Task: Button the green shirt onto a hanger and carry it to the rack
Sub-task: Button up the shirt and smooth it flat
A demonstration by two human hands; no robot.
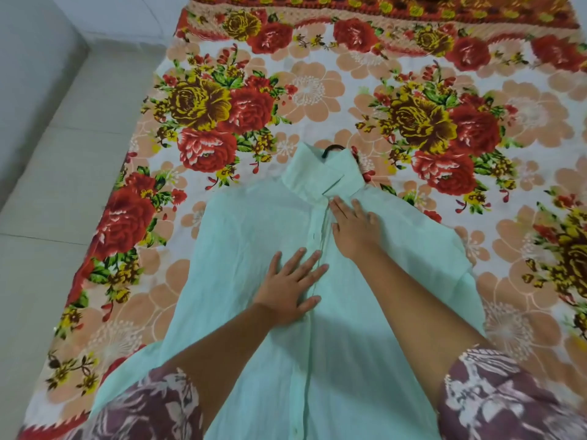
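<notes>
The pale green shirt (247, 249) lies flat, front up, on the flowered bed sheet, collar pointing away from me. A dark hanger hook (332, 149) pokes out of the collar; the hanger's body is hidden inside the shirt. My left hand (290, 285) rests palm down, fingers spread, on the shirt's left front panel beside the button placket. My right hand (355, 225) presses flat on the right panel just below the collar, fingers near the placket. Neither hand grips anything.
The flowered sheet (317, 90) covers a mattress that fills most of the view. Pale floor tiles (57, 192) and a wall run along the left. My patterned maroon sleeves (495, 398) show at the bottom.
</notes>
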